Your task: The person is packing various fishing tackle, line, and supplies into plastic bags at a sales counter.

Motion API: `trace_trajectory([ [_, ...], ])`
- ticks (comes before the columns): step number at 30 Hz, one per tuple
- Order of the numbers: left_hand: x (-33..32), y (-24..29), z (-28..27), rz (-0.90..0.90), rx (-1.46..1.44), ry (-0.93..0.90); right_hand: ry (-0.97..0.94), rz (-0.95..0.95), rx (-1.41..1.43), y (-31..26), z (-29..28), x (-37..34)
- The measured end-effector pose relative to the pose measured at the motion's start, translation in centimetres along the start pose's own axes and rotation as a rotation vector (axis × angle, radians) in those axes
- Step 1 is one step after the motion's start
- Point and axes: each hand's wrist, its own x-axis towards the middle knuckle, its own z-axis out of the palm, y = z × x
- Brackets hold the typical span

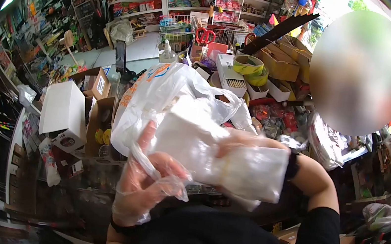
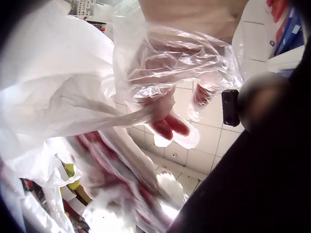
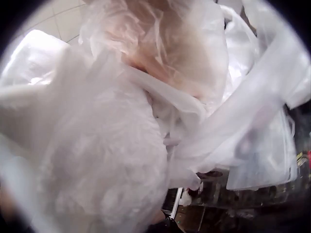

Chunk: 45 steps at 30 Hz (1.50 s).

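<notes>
A large white plastic carrier bag (image 1: 181, 82) with orange print stands in front of the person's chest. My left hand (image 1: 141, 184), in a loose clear plastic glove, has the bag's twisted handle running across it, hooked by the fingers. In the left wrist view, the handle (image 2: 141, 115) crosses the gloved fingers. On the other side, my right hand (image 1: 242, 146) grips white plastic at the bag's mouth, blurred by motion. A flat, shiny white plastic packet (image 1: 258, 173) hangs at this hand and hides part of it. Crumpled white plastic (image 3: 102, 150) fills much of the right wrist view.
An opened cardboard box (image 1: 101, 118) and a white box (image 1: 62, 108) stand left of the bag. Behind it lie tape rolls (image 1: 248, 65), red-handled scissors (image 1: 205, 36) and cartons. Stocked shelves line the back wall. Another person (image 1: 359, 75) is at the right, blurred out.
</notes>
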Motion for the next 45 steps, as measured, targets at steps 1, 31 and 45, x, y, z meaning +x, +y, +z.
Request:
trace_trajectory([
  [1, -0.2, 0.1, 0.2, -0.036, -0.019, -0.078, 0.021, -0.026, -0.007, 0.3, 0.7, 1.8],
  [31, 10.1, 6.2, -0.3, 0.029, 0.196, -0.085, 0.426, 0.634, -0.523, 5.2, 10.8, -1.7],
  [45, 7.9, 7.4, 1.5, 0.052, 0.199, 0.203, 1.107, 0.02, 0.495, 3.1, -11.1, 5.7],
])
